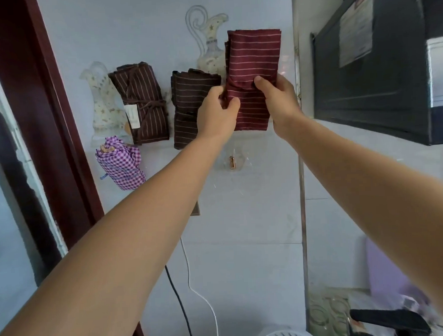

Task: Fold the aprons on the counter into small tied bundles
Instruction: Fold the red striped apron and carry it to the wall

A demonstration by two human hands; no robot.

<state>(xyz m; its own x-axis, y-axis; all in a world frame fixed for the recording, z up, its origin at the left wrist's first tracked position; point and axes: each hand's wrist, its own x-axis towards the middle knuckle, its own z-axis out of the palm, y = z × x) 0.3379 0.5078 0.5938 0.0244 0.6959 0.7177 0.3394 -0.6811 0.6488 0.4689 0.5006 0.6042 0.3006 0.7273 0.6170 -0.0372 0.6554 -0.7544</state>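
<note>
Left grip and right grip are both pinching the maroon apron mid-bundle; I'd be squeezing the folds tight while tying.

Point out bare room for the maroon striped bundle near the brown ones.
Bare tile lies between the middle brown striped bundle and the metal corner strip, where left hand and right hand hold the maroon striped bundle. Leftward is crowded: tied brown bundle, purple checked cloth.

Soft, even, bluish daylight; faint shadows, wide-angle bowing and blur at edges.
</note>
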